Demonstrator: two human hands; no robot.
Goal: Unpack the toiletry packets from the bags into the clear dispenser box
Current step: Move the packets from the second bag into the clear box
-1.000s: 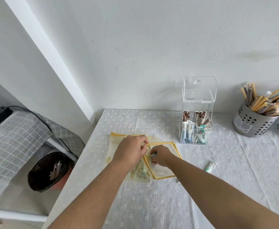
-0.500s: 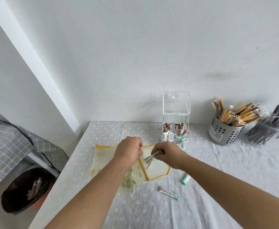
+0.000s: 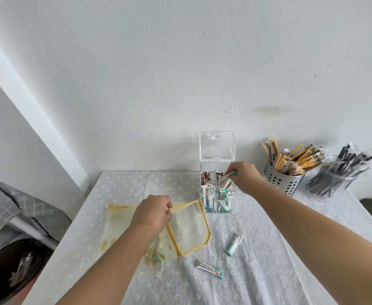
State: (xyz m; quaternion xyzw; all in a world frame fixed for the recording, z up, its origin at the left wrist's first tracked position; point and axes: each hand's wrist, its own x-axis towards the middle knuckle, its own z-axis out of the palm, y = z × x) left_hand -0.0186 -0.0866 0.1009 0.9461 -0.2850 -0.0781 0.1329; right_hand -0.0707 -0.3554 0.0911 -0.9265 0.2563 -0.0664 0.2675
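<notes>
The clear dispenser box stands near the wall with its lid raised and several packets inside its compartments. My right hand is at the box's right side, shut on a few toiletry packets held over the right compartment. My left hand pinches the yellow top edge of a clear, yellow-trimmed bag lying on the table. A second bag lies under it with packets inside. Two loose packets rest on the cloth: a green-capped tube and a flat white one.
A perforated metal cup of yellow sticks and a clear cup of dark wrapped sticks stand at the right by the wall. The table has a flowered cloth. A black bin sits on the floor beyond the table's left edge.
My right hand has drawn packets out of the bag and carried them up and right to the dispenser box. My left hand has kept its hold on the bag's edge.
</notes>
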